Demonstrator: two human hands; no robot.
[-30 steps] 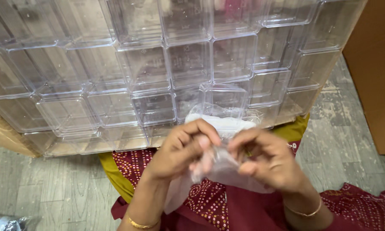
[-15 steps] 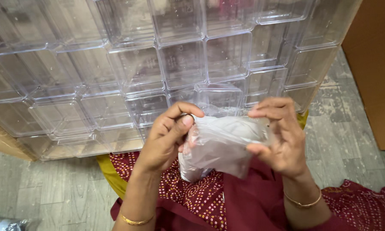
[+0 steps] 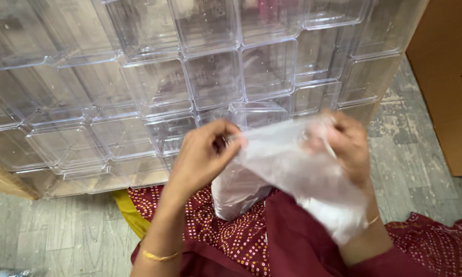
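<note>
A stack of clear plastic boxes [image 3: 190, 77] filled the upper view, standing on the grey wood-grain floor [image 3: 62, 236]. A brown cardboard carton [image 3: 446, 77] stood at the right edge. Maroon dotted fabric [image 3: 231, 236] lay along the bottom.

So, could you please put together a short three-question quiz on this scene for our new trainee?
1. True or false: both hands grip the clear plastic bag.
2. What stands behind the hands? A) a stack of clear plastic boxes B) a metal shelf C) a row of glass jars
3. What is worn on the left wrist?

Key
1. True: the left hand pinches one edge of the bag and the right hand holds the other.
2. A: the clear plastic boxes, stacked in rows.
3. A thin gold bangle.
</note>
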